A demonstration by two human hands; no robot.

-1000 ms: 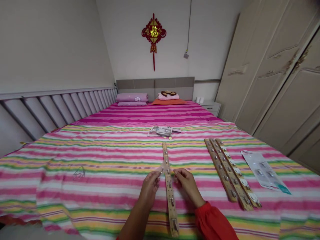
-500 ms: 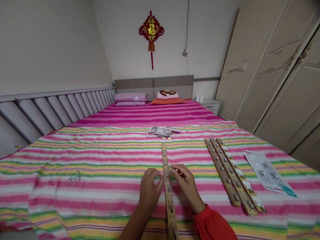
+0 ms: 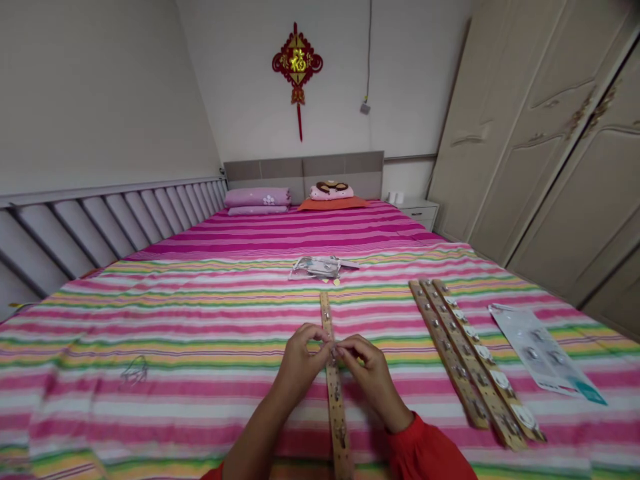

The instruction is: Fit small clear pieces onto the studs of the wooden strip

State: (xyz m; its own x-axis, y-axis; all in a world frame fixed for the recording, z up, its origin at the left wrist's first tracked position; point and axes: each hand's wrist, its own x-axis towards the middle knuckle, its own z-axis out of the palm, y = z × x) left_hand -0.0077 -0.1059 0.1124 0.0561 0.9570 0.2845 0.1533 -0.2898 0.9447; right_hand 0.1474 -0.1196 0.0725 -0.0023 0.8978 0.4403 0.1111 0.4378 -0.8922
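Observation:
A long wooden strip [image 3: 331, 393] studded with small metal fittings lies lengthwise on the striped bedspread [image 3: 200, 333] straight in front of me. My left hand [image 3: 300, 363] and my right hand [image 3: 365, 377] meet over its upper half, fingertips pinched together on a small clear piece at one fitting. What exactly the fingers grip is too small to make out. A red sleeve covers my right forearm.
Three more wooden strips [image 3: 473, 360] lie side by side to the right, one carrying white round caps. A clear plastic packet [image 3: 543, 353] lies beyond them near the bed's right edge. Another packet pile [image 3: 320, 267] sits mid-bed. Wardrobe doors [image 3: 550, 147] stand right, pillows [image 3: 257, 198] at the headboard.
Both hands have closed in from either side of the strip and now pinch together over it. The view has shifted slightly forward and left.

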